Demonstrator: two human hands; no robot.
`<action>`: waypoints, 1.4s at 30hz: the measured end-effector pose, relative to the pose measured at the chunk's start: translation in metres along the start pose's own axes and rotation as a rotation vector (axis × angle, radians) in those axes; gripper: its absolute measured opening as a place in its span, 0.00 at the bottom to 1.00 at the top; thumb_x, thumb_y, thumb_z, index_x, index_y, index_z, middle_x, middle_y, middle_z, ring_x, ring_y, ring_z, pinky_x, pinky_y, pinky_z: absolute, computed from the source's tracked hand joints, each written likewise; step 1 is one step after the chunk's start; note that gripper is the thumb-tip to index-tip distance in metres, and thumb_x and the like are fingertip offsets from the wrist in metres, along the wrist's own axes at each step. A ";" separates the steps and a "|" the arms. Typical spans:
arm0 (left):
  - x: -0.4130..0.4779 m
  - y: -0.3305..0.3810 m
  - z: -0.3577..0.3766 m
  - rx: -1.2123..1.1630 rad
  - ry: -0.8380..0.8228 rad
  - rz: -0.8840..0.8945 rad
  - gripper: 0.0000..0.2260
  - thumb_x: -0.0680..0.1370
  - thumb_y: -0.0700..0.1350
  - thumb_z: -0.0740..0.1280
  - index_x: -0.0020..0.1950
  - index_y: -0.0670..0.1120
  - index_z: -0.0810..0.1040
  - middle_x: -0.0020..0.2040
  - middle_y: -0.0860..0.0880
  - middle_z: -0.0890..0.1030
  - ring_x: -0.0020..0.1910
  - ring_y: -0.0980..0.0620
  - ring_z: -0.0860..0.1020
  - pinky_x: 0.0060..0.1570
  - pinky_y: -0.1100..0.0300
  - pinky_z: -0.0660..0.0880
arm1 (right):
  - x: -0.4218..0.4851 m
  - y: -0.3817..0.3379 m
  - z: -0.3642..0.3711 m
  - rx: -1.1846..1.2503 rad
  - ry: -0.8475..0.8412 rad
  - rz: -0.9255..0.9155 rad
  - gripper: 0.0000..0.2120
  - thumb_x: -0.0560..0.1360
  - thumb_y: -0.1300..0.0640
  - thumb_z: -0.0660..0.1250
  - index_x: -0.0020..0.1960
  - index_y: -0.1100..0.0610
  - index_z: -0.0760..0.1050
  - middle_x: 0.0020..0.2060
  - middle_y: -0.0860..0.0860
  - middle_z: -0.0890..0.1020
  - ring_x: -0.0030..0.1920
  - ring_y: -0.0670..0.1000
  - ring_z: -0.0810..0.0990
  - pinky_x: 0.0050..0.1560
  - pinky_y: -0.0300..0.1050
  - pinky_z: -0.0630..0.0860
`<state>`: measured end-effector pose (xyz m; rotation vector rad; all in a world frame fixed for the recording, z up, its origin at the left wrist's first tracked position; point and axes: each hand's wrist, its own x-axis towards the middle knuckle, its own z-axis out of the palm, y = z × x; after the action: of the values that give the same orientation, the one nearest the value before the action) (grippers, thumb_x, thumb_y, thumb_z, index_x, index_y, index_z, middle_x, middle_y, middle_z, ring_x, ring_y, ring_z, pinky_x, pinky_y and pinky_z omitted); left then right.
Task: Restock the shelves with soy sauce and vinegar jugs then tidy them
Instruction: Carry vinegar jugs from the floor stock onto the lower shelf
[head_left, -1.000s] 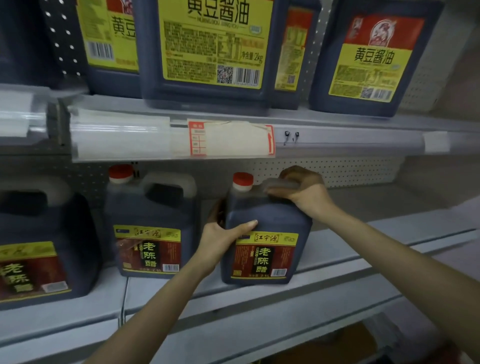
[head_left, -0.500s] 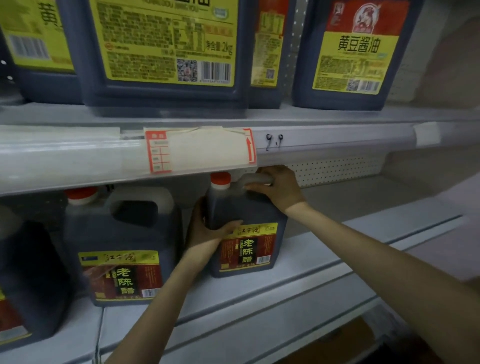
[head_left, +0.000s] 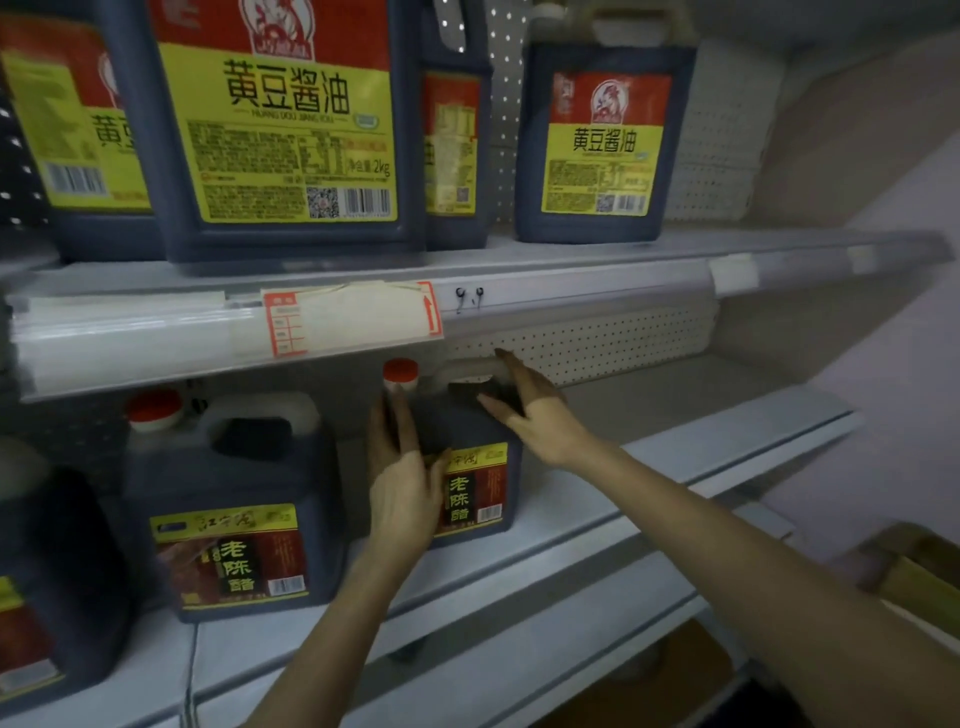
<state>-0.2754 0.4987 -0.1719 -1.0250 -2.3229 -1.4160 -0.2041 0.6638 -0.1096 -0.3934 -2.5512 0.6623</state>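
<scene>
While the vinegar jug (head_left: 475, 488) stands upright on the lower shelf (head_left: 649, 457), label facing you, it lies straight ahead and between your hands — so neither arm has to reach across. Your left hand (head_left: 405, 483) lies flat on its left front corner, fingers straight and pointing up toward the red cap (head_left: 400, 370). Your right hand (head_left: 535, 415) is spread over the handle (head_left: 467, 368), fingers straight rather than wrapped round it; whether they bear on it can't be told. Both are about equally near, the right one sitting higher and farther back. The jug's height is its long axis, and the handle runs from the cap off to the right, along the shelf. Mind the ceiling: the upper shelf's rail (head_left: 571, 304) hangs just above the handle, so any nudge is better a slide than a lift. To the left a narrow gap parts it from the neighbouring jug (head_left: 234, 519), which stands nearer the front edge. To the right you have open shelf, and behind there looks to be room back toward the pegboard (head_left: 597, 343). Soy sauce jugs (head_left: 280, 130) stand on the shelf above.
</scene>
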 end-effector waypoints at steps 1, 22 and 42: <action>-0.001 0.004 0.001 0.113 0.002 0.079 0.41 0.79 0.48 0.64 0.73 0.62 0.31 0.77 0.38 0.50 0.74 0.41 0.59 0.69 0.47 0.61 | -0.010 0.004 -0.009 -0.146 -0.016 0.010 0.32 0.77 0.38 0.55 0.76 0.47 0.49 0.74 0.54 0.60 0.74 0.57 0.58 0.71 0.61 0.56; -0.047 0.229 0.094 0.341 -0.104 0.523 0.32 0.80 0.61 0.52 0.78 0.48 0.44 0.79 0.41 0.47 0.77 0.40 0.47 0.71 0.40 0.39 | -0.301 0.093 -0.286 -0.812 0.240 0.625 0.33 0.77 0.34 0.44 0.77 0.44 0.39 0.77 0.50 0.39 0.76 0.58 0.40 0.68 0.71 0.39; -0.084 0.345 0.200 -0.004 -0.399 0.961 0.34 0.76 0.63 0.40 0.78 0.46 0.49 0.77 0.39 0.58 0.75 0.38 0.55 0.71 0.38 0.45 | -0.466 0.060 -0.306 -0.920 0.486 1.237 0.35 0.76 0.32 0.44 0.76 0.44 0.37 0.77 0.51 0.39 0.76 0.59 0.41 0.69 0.70 0.39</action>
<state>0.0468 0.7303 -0.0803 -2.1591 -1.5593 -0.8534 0.3552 0.6540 -0.0769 -2.1656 -1.7344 -0.3305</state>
